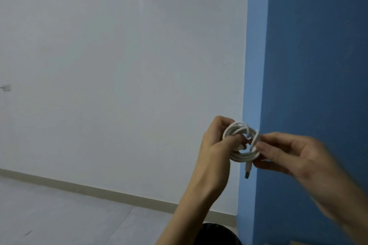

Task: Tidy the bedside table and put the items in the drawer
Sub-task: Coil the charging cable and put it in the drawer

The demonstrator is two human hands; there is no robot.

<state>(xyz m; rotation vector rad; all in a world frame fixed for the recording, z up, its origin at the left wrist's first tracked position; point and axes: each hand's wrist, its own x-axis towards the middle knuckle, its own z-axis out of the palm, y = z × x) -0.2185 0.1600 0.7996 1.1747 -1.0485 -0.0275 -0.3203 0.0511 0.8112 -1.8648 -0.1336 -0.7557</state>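
A white wall (pixel 119 65) meets a blue wall (pixel 318 45); beige skirting (pixel 99 189) edges the grey floor tiles (pixel 59 217)

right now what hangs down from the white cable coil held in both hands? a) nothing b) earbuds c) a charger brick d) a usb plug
d: a USB plug dangles below the coiled white cable, which the left hand and the right hand both grip.

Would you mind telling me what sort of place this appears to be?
Likely a plain indoor room, perhaps a bedroom: a white wall, a blue wall, and a skirting board above a pale tiled floor.
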